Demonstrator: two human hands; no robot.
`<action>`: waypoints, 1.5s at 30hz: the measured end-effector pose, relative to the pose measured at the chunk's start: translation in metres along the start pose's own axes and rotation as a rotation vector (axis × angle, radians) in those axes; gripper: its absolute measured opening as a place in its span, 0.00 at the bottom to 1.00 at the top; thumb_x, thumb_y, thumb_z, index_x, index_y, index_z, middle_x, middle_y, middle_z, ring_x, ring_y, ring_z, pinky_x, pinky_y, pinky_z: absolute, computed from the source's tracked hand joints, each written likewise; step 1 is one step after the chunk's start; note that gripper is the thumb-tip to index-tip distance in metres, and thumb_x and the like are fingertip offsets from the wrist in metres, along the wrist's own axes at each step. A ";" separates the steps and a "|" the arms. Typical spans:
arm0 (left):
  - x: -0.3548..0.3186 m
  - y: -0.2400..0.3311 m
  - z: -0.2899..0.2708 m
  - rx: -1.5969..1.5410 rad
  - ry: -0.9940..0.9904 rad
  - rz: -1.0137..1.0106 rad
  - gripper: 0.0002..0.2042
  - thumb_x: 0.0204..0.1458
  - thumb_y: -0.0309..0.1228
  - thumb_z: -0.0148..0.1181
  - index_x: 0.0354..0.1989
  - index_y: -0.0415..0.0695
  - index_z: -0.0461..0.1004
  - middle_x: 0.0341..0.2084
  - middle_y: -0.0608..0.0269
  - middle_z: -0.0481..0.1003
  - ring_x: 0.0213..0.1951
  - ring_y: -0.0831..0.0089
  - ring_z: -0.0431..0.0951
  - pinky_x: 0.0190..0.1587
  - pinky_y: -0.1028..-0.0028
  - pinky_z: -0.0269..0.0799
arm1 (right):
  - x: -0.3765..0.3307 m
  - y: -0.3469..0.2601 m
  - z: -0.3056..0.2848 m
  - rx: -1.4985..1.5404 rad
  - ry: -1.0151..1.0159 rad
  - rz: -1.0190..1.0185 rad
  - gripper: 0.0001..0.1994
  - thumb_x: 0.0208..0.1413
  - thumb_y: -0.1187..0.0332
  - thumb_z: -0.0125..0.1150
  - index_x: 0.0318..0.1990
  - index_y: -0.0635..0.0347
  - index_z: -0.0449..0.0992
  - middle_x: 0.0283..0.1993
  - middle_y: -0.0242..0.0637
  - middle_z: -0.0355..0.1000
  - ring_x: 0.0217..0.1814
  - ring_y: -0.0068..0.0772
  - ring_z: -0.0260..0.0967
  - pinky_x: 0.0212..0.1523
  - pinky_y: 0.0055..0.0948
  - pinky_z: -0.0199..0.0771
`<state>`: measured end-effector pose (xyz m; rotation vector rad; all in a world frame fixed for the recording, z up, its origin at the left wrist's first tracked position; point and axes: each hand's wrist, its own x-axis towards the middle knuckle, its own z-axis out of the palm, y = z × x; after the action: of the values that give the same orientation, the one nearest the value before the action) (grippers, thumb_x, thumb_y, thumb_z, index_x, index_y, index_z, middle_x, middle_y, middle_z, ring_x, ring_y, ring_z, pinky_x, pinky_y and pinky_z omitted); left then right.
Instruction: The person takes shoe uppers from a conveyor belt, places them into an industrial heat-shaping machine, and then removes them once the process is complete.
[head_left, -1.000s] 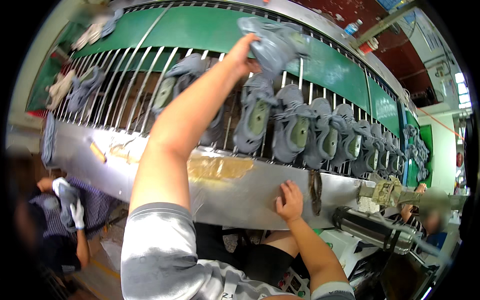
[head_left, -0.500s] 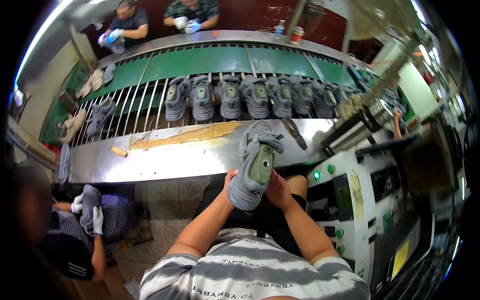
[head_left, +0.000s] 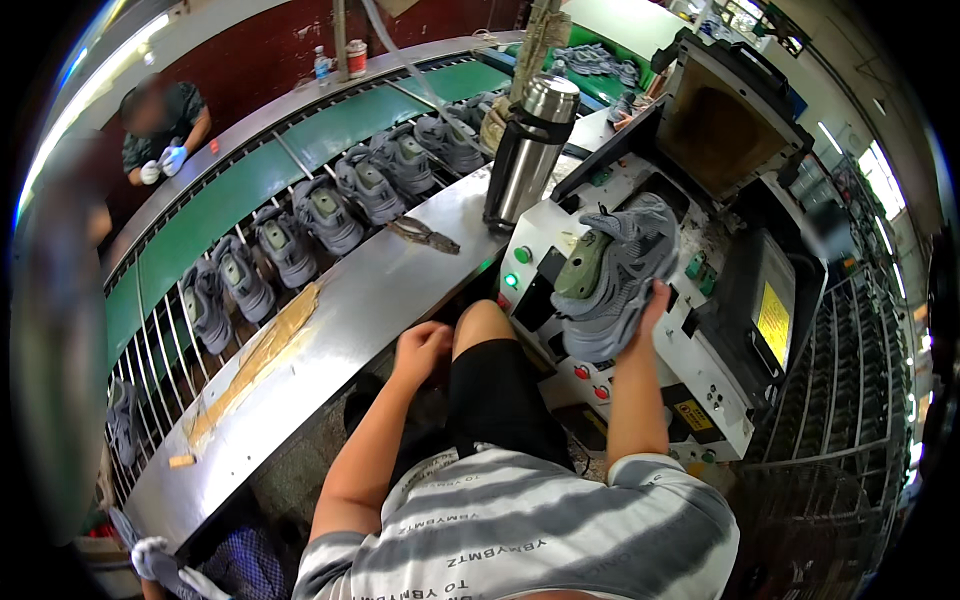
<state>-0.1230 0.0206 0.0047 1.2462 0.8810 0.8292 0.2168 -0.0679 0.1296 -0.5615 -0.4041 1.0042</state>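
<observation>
A grey sneaker with a green insole is in my right hand, which grips it along its right side near the heel. Toe pointing up and away, the sneaker is held over the white machine, whose dark lid stands raised behind it. Part of the machine's top is hidden by the sneaker. My left hand rests by my knee with its fingers curled in and nothing visible in them. It is off the sneaker, below the edge of the metal bench.
Several grey sneakers line the roller conveyor beyond the bench. A steel thermos stands beside the machine, with pliers on the bench. A gloved co-worker is across the conveyor; gloved hands show lower left.
The view has turned right. The sneaker has gone from between both hands in front of me to over the machine at right, in my right hand alone. My left hand has let go.
</observation>
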 end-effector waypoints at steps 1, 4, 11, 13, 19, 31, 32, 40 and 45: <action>0.001 -0.021 -0.014 0.018 0.158 0.013 0.10 0.58 0.32 0.55 0.33 0.37 0.77 0.23 0.64 0.76 0.26 0.77 0.75 0.32 0.78 0.71 | 0.020 -0.022 -0.039 -0.081 0.010 -0.076 0.32 0.47 0.53 0.53 0.59 0.63 0.64 0.57 0.45 0.68 0.56 0.48 0.66 0.60 0.43 0.64; -0.009 -0.082 -0.079 0.001 0.496 0.045 0.09 0.57 0.30 0.55 0.32 0.36 0.76 0.23 0.64 0.75 0.26 0.78 0.73 0.32 0.78 0.69 | 0.047 -0.070 -0.057 -0.114 0.114 -0.116 0.28 0.48 0.55 0.55 0.56 0.61 0.67 0.53 0.45 0.70 0.51 0.48 0.68 0.54 0.44 0.69; -0.025 -0.094 -0.134 -0.134 0.572 0.058 0.08 0.57 0.26 0.53 0.27 0.35 0.71 0.19 0.63 0.72 0.22 0.79 0.70 0.26 0.80 0.66 | 0.196 -0.174 -0.097 -0.581 0.518 -0.159 0.25 0.44 0.55 0.63 0.48 0.62 0.73 0.46 0.41 0.73 0.46 0.41 0.71 0.48 0.37 0.71; -0.021 -0.093 -0.131 -0.006 0.617 -0.028 0.08 0.55 0.26 0.54 0.27 0.35 0.71 0.21 0.59 0.75 0.22 0.78 0.71 0.25 0.80 0.66 | 0.236 -0.183 -0.078 -1.028 0.704 -0.268 0.34 0.39 0.52 0.67 0.53 0.66 0.72 0.51 0.44 0.72 0.50 0.41 0.70 0.50 0.35 0.69; -0.024 -0.081 -0.134 -0.112 0.670 -0.045 0.08 0.54 0.25 0.55 0.24 0.37 0.70 0.19 0.58 0.75 0.17 0.80 0.68 0.19 0.83 0.61 | 0.339 -0.158 -0.087 -1.879 0.976 -0.019 0.44 0.34 0.46 0.68 0.57 0.71 0.68 0.63 0.54 0.62 0.66 0.44 0.60 0.61 0.34 0.63; -0.028 -0.074 -0.133 -0.096 0.640 -0.035 0.08 0.55 0.24 0.54 0.24 0.36 0.70 0.20 0.57 0.76 0.17 0.81 0.68 0.18 0.83 0.61 | 0.300 -0.097 -0.039 -2.064 0.991 0.192 0.43 0.41 0.38 0.58 0.59 0.64 0.68 0.67 0.53 0.56 0.68 0.52 0.54 0.65 0.44 0.55; -0.027 -0.075 -0.133 -0.084 0.633 -0.035 0.08 0.55 0.25 0.54 0.25 0.36 0.70 0.20 0.57 0.76 0.17 0.81 0.69 0.18 0.83 0.61 | 0.292 -0.093 -0.040 -2.058 1.010 0.160 0.41 0.43 0.39 0.57 0.58 0.64 0.68 0.67 0.53 0.56 0.68 0.53 0.55 0.65 0.46 0.55; -0.022 -0.073 -0.135 -0.013 0.610 -0.054 0.07 0.54 0.27 0.53 0.27 0.36 0.72 0.19 0.61 0.75 0.20 0.78 0.72 0.20 0.82 0.65 | 0.169 0.038 -0.007 -2.038 -0.564 -0.727 0.29 0.41 0.59 0.65 0.53 0.60 0.70 0.57 0.48 0.65 0.61 0.50 0.60 0.62 0.46 0.58; -0.026 -0.096 -0.155 -0.038 0.562 -0.008 0.09 0.53 0.29 0.55 0.26 0.36 0.73 0.17 0.63 0.73 0.18 0.77 0.72 0.20 0.79 0.66 | 0.141 0.137 -0.003 -2.326 -0.923 -0.785 0.25 0.48 0.67 0.56 0.57 0.55 0.69 0.61 0.47 0.60 0.66 0.52 0.54 0.65 0.45 0.53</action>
<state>-0.2697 0.0501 -0.1036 0.9847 1.3073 1.2114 0.1947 0.1113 0.0525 -1.6841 -2.4516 -0.5741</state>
